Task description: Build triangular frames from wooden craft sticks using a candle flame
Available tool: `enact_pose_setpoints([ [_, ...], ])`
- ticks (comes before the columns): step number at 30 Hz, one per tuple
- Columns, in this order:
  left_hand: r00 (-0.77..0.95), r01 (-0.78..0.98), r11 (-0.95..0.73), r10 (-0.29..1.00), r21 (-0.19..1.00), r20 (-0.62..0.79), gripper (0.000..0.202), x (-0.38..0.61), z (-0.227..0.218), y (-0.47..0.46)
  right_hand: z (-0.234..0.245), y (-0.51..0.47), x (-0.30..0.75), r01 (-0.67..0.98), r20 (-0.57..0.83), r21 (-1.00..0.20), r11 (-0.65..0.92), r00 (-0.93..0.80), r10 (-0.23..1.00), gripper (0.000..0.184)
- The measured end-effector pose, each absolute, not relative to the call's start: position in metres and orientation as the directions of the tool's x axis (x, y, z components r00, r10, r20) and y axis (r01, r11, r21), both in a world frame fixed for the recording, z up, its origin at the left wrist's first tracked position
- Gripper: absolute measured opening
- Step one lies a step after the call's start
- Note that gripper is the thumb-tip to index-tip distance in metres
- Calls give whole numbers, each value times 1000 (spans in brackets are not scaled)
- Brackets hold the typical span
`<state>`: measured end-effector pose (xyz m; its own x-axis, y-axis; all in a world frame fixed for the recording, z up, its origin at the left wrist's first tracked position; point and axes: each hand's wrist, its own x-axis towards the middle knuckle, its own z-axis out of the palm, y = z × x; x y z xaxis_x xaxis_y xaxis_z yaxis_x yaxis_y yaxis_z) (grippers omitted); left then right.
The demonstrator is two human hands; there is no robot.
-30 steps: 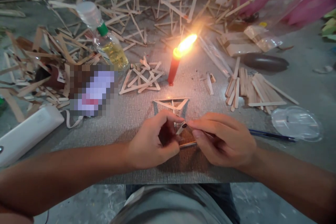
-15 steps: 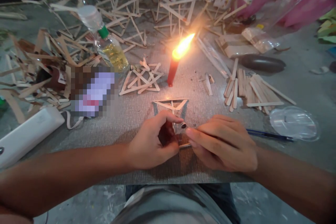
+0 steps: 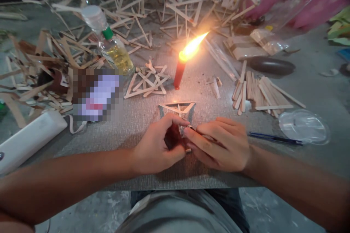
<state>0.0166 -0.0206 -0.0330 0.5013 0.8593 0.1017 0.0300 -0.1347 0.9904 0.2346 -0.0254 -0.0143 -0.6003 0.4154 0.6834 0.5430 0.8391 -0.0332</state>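
Note:
A small craft-stick frame (image 3: 178,108) with triangular pieces lies on the table in front of me. My left hand (image 3: 160,143) curls around its near part, the index finger and thumb curved along it; the other fingers are hidden. My right hand (image 3: 218,143) is closed in a pinch on a thin, dark-tipped stick (image 3: 192,128), whose end touches or nearly touches my left index fingertip. Just beyond the frame a lit red candle (image 3: 179,74) stands upright, its flame leaning right.
Left of the candle lies a craft-stick star (image 3: 147,83); loose craft sticks (image 3: 262,93) lie right. A bottle of yellow liquid (image 3: 117,54), a blurred-out phone (image 3: 98,96), a white power bank (image 3: 35,140), a pen (image 3: 275,138) and a clear lid (image 3: 303,127) surround the work. Stick frames (image 3: 136,11) crowd the back.
My right hand has moved left, bringing its fingertips up to my left index finger. The left hand has barely moved. The candle flame leans further right.

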Motion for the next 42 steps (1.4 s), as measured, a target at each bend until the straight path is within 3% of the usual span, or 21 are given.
enact_pose_setpoints([
  [7, 486, 38, -125, 869, 991, 91, 40, 17, -32, -21, -12, -25, 235, 504, 671, -116, 856, -596, 442, 21],
  [12, 507, 39, -130, 857, 991, 92, 42, 17, -31, -20, -9, -28, 230, 602, 681, -304, 738, -404, 611, 18],
  [23, 529, -9, -116, 842, 993, 103, 34, 18, -29, -18, -14, -33, 227, 611, 666, -288, 737, -425, 613, 8],
  [26, 504, -5, -128, 856, 992, 113, 36, 18, -28, -19, -16, -30, 229, 539, 637, -413, 734, -406, 656, 11],
  [31, 487, 6, -154, 863, 988, 132, 32, 18, -28, -19, -15, -27, 229, 435, 416, -734, 522, -321, 851, 11],
  [37, 460, -45, -144, 875, 989, 149, 11, 18, -27, -17, -16, -25, 226, 333, 360, -817, 472, -345, 867, 8],
  [42, 467, -73, -145, 869, 987, 162, 8, 17, -27, -18, -16, -26, 225, 309, 345, -836, 454, -348, 872, 7],
])
